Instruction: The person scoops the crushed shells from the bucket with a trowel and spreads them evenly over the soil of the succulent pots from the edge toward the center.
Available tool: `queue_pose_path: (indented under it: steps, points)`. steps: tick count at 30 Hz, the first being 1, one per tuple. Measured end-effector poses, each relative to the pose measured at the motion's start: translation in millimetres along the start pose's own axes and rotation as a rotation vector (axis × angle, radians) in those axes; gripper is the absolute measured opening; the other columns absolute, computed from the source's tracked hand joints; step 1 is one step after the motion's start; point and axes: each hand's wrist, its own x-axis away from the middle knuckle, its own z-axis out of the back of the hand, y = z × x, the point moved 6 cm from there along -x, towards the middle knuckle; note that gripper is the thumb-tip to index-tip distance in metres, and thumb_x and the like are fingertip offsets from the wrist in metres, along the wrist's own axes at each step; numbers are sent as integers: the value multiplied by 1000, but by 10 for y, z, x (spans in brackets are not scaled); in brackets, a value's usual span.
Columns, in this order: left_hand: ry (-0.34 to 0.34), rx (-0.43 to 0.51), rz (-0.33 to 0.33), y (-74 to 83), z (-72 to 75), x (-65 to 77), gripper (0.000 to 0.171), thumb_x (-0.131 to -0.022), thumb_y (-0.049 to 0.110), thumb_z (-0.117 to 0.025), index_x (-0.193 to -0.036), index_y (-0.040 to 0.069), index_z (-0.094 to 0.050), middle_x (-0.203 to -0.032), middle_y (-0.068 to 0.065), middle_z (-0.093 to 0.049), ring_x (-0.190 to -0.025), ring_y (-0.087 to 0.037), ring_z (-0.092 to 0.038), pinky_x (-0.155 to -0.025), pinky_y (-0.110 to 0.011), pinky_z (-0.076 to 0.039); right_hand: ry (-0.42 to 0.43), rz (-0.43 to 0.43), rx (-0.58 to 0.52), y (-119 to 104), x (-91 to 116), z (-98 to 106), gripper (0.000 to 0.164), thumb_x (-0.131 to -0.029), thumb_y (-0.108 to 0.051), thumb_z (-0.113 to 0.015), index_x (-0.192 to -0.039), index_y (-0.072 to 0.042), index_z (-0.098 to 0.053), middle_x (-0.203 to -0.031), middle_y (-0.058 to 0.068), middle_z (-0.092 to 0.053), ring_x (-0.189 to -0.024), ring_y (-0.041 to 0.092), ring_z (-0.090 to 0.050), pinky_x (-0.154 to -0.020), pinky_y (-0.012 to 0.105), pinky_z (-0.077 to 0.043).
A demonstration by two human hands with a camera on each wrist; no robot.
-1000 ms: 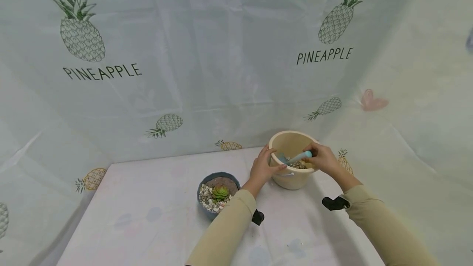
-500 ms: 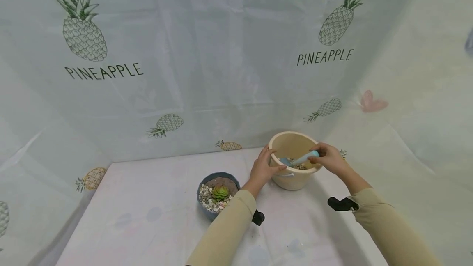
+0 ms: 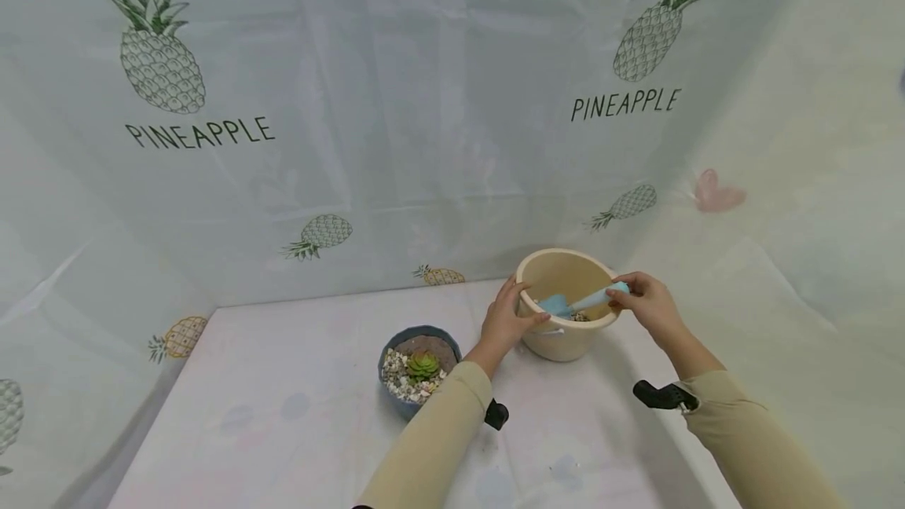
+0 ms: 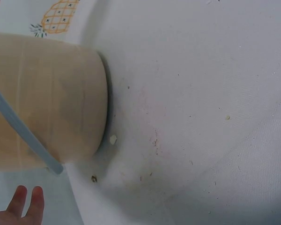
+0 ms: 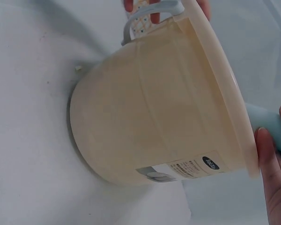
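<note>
A cream plastic bucket with a pale blue handle stands at the back right of the table. My left hand grips its rim on the near left side, thumb in front and fingers farther back. In my right hand, at the bucket's right rim, I hold the grip of a light blue toy shovel. The blade points down and left inside the bucket, close over the pebbles there. In the right wrist view the shovel's grip shows between my fingers and thumb; the blade is hidden behind the bucket wall.
A blue-grey pot with a green succulent, pale pebbles and brown soil stands left of the bucket, partly behind my left sleeve. A pineapple-printed curtain rises right behind the table. Small crumbs lie near the bucket.
My right hand has moved right and slightly back, drawing the shovel's grip toward the right rim; more of the blade shows now. My left hand stays on the rim.
</note>
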Motion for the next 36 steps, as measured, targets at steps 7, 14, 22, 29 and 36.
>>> queue_pose_path:
  steps: [7, 14, 22, 29, 36]
  points:
    - [1, 1, -14, 37, 9, 21, 76, -79, 44, -79, -144, 20, -49, -160, 3, -22, -142, -30, -28, -111, -51, -29, 79, 9, -86, 69, -1, 58, 44, -96, -14, -64, -122, 18, -48, -88, 5, -63, -73, 7, -67, -71, 24, -57]
    - [-3, 12, 13, 68, 19, 45, 76, -81, 44, -78, -146, 18, -47, -160, 3, -22, -142, -30, -28, -111, -50, -29, 136, -40, -148, 118, 1, 72, 45, -96, -13, -63, -124, 18, -46, -83, -1, -63, -71, 6, -67, -71, 23, -56]
    - [-16, 38, 19, 109, 43, 84, 72, -83, 38, -78, -144, 15, -48, -160, 0, -24, -143, -28, -26, -112, -49, -27, 191, -76, -159, 120, 49, 119, 45, -96, -16, -64, -123, 15, -47, -81, -5, -64, -68, 6, -68, -71, 23, -56]
    - [0, 45, -16, 133, 99, 133, 62, -85, 30, -78, -139, 12, -54, -157, -1, -30, -142, -23, -29, -113, -47, -27, 245, -108, -200, 68, 122, 146, 49, -97, -20, -62, -128, 15, -45, -86, -6, -63, -70, 7, -69, -72, 22, -56]
    - [18, 56, 46, 109, 174, 210, 60, -83, 34, -79, -137, 18, -56, -147, -1, -46, -126, -28, -51, -100, -45, -44, 291, -126, -361, 80, 164, 169, 36, -95, -15, -65, -119, 7, -49, -81, -5, -66, -67, 7, -69, -68, 20, -56]
